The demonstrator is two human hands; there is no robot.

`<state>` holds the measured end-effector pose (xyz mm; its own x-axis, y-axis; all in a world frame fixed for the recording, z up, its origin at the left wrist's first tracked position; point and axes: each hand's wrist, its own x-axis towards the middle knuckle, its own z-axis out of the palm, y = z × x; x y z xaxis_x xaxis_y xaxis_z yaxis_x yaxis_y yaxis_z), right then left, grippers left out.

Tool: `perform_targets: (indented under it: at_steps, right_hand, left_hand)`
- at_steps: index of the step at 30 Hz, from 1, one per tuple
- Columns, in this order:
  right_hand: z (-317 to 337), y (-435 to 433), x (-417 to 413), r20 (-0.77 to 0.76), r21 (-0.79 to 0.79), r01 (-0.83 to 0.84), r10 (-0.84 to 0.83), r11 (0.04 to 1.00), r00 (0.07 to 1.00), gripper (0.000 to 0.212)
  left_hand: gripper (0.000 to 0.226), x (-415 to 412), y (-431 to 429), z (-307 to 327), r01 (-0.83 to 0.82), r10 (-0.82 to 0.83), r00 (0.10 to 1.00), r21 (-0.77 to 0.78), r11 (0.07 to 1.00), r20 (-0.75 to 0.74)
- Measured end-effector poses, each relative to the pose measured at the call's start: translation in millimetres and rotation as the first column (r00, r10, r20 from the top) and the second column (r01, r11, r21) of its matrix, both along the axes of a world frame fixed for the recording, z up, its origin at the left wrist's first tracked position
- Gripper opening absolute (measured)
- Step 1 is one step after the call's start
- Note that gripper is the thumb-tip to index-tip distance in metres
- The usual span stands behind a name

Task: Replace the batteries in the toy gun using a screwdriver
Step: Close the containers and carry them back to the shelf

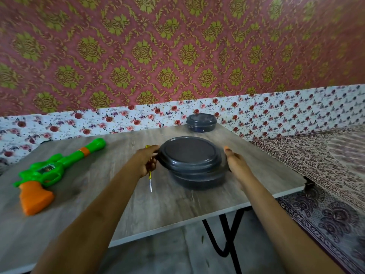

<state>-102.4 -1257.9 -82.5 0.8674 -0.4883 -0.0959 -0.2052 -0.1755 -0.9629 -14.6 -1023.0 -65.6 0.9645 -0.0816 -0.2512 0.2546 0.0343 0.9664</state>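
A green toy gun (57,167) with an orange grip lies on the left of the grey wooden table (122,210). A dark grey round lidded container (192,161) stands at the table's middle. My left hand (147,162) holds a yellow-handled screwdriver (150,179), its shaft pointing toward me, while its fingers touch the container's left rim. My right hand (236,163) rests flat against the container's right side. No batteries are in sight.
A second, smaller dark grey lidded container (201,123) sits at the table's far edge. The table's right edge lies close to my right forearm, with black folding legs (227,238) below. A patterned bedspread (325,175) lies to the right. Floral wall behind.
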Motion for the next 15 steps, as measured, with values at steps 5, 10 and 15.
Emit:
perform_targets:
  at_steps: [5, 10, 15]
  right_hand:
    - [-1.4, -4.3, 5.8, 0.005, 0.041, 0.019, -0.019, 0.999, 1.0, 0.074]
    - [0.6, -14.3, 15.0, 0.017, 0.204, -0.005, 0.002, 0.979, 1.0, 0.052]
    - [-9.6, -14.7, 20.3, 0.006, 0.339, -0.016, 0.015, 0.941, 1.0, 0.059]
  left_hand:
    - [0.017, 1.2, -24.7, -1.3, 0.02, -0.062, 0.988, 0.275, 0.961, 0.144]
    - [0.024, 6.9, -25.1, 1.2, 0.053, -0.13, 0.98, 0.427, 0.902, 0.154]
    - [0.027, 12.1, -21.2, 2.4, 0.145, -0.168, 0.986, 0.415, 0.898, 0.019]
